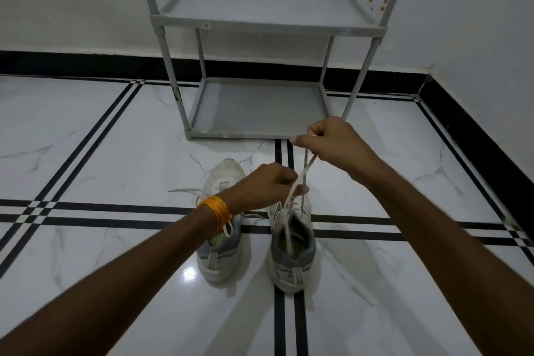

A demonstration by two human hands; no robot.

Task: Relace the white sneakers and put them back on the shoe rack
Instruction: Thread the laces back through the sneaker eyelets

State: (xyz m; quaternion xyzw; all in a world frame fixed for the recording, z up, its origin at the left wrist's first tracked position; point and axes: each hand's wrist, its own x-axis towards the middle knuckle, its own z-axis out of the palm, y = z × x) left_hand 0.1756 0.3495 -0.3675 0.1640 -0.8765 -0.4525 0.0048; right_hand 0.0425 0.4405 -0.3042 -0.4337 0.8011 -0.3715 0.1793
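Note:
Two white sneakers stand side by side on the floor, toes pointing away from me. The left sneaker (218, 251) has loose laces spilling to its left. Above the right sneaker (293, 254) my left hand (264, 186) pinches one end of its white lace (303, 176). My right hand (332, 141) is higher and farther right, closed on the other end, so both strands run taut up from the eyelets. An orange thread band wraps my left wrist. The grey two-shelf shoe rack (260, 27) stands just beyond the shoes, with nothing on either shelf.
The floor is glossy white marble tile with black stripes. A black skirting runs along the white wall behind the rack and along the right wall, meeting in a corner at the right. Yellow butterfly stickers decorate the wall.

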